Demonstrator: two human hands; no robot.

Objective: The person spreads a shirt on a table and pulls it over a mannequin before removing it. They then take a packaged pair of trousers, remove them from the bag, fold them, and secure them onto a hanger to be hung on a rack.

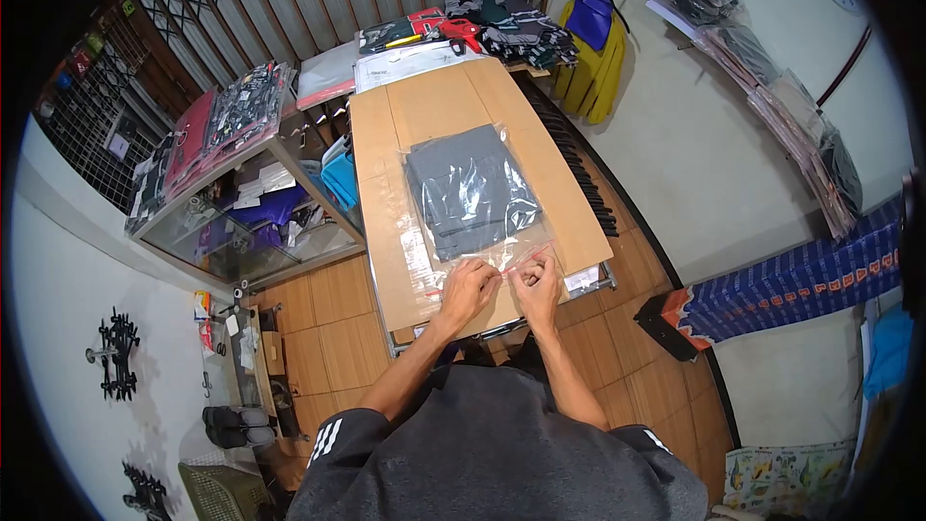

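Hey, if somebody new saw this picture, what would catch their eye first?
Probably the grey cloth in its clear bag, mid-picture on the cardboard, with the left hand and right hand at the bag's near edge. Next, likely the yellow cloth hanging right of the cardboard's far end, and the blue sheet with orange markings at the picture's right.

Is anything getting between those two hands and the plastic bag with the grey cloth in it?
Nothing visible does. The left hand and right hand both have their fingers at the near edge of the clear bag. The papers lie beyond its far edge, out of the way.
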